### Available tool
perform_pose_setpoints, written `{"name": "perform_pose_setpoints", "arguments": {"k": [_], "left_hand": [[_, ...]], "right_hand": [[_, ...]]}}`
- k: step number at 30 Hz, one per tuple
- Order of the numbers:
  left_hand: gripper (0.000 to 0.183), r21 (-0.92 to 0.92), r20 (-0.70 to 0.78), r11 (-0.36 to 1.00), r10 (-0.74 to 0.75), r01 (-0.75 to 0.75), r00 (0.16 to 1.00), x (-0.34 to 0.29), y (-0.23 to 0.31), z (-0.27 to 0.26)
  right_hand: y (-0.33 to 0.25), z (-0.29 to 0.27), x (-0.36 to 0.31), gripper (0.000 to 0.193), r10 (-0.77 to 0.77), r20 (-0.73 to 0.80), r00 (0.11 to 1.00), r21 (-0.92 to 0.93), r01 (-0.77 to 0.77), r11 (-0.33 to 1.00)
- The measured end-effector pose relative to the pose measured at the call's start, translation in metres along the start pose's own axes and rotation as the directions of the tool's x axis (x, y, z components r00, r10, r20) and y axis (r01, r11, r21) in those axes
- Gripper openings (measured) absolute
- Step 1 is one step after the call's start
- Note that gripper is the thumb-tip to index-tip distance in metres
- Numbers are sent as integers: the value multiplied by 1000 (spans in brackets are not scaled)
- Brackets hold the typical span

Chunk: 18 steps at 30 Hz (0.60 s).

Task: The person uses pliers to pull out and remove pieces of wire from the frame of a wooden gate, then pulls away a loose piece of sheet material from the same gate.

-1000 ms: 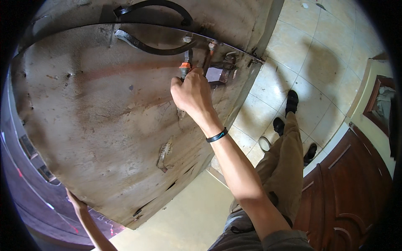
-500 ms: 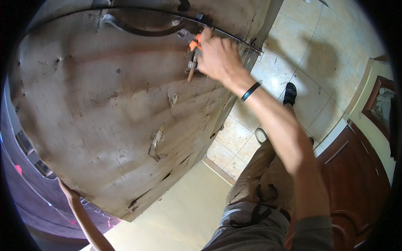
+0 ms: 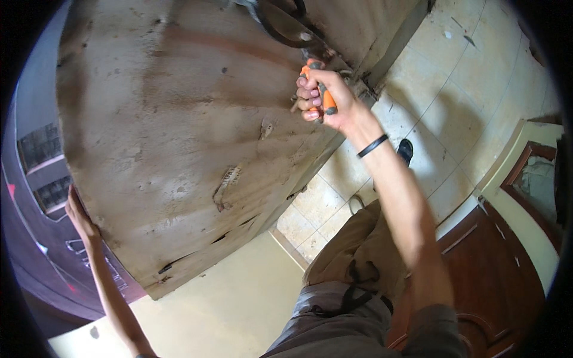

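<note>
My right hand [image 3: 340,98] is closed around pliers [image 3: 329,102] with orange and dark grip handles. The tool's head points up toward small metal fittings near the upper right edge of a big, stained brown panel [image 3: 161,155]; whether its jaws touch anything is hard to make out. Just above the pliers, a curved black tube [image 3: 277,33] runs to the fittings. At the panel's left edge, my left hand [image 3: 83,221] rests with fingers stretched out along the border.
A purple printed surface [image 3: 54,256] lies beyond the panel's left edge. Below is a cream surface [image 3: 239,292]. Pale floor tiles [image 3: 441,101] spread to the right, beside a carved brown wooden door [image 3: 483,268]. A sandal [image 3: 405,150] shows on one foot.
The view has shifted, and the panel's top now runs out of the picture. My right hand has turned, showing its curled fingers and the handles. My left hand appears further up the panel's edge.
</note>
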<state>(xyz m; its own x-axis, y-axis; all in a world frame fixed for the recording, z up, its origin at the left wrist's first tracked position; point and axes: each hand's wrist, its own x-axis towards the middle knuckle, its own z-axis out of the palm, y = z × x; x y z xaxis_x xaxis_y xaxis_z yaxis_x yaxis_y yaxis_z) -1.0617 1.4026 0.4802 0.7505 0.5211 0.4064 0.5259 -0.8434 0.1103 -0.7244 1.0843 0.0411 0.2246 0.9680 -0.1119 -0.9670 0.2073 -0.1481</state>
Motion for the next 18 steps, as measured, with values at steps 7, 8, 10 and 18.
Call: {"name": "perform_pose_setpoints", "arguments": {"k": [7,8,10,18], "left_hand": [[45,-151,-100,982,-129,113,987,-5,33,10],[45,-168,-104,978,-141,122,985,-4,35,14],[46,-169,-116,975,-161,140,980,-7,39,11],[47,-57,-169,998,-14,5,986,-13,67,19]], "right_hand": [[28,24,-4,11,-239,147,960,523,129,843],[26,20,-8,11,-187,58,981,340,157,927],[18,11,-20,11,-125,-156,980,-81,113,990],[-83,14,-92,31,-432,138,891,-499,-315,-807]]}}
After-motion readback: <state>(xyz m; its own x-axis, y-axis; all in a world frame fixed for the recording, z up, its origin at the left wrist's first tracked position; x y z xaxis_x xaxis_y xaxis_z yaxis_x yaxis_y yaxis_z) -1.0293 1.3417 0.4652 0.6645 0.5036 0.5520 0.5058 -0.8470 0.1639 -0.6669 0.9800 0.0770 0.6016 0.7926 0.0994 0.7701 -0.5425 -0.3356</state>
